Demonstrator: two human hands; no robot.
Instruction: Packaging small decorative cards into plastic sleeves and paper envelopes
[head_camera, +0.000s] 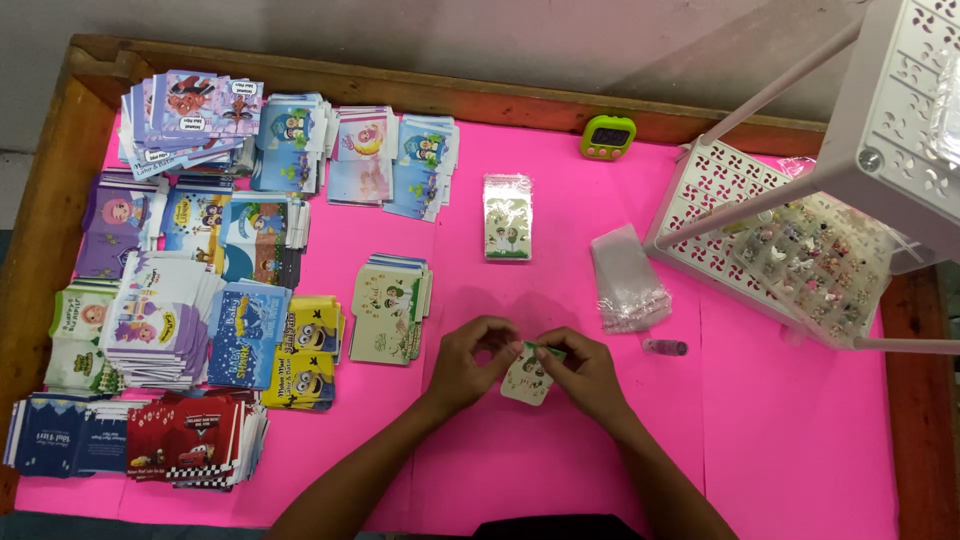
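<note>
Both hands met low at the centre of the desk (560, 470), which was covered in a pink sheet inside a brown wooden rim. Left hand (472, 358) was curled, fingertips pinching the top left edge of a small cream card (527, 380) printed with cartoon figures. Right hand (585, 370) was closed narrow on the same card's top right corner, thumb and forefinger pressed together there. The card hung between the two hands, tilted, its lower edge just above the pink sheet; whether it touched the sheet could not be told.

Just left of the left hand lay a stack of matching cream cards (390, 310). Farther up the desk, well apart from the hands, stood a bagged pack of green-and-white cards (507, 216). Near the right hand, up and to the right: a crumpled pile of clear plastic sleeves (628, 280) and a small pink-tinted tube (665, 347) lying flat.

The left third of the desk was crowded with piles of coloured cartoon cards (190, 270) in blue, purple, yellow and red. A green timer (608, 137) sat at the far edge. A white perforated rack (800, 200) occupied the right, its lower shelf holding a clear tray of small trinkets (810, 262).
</note>
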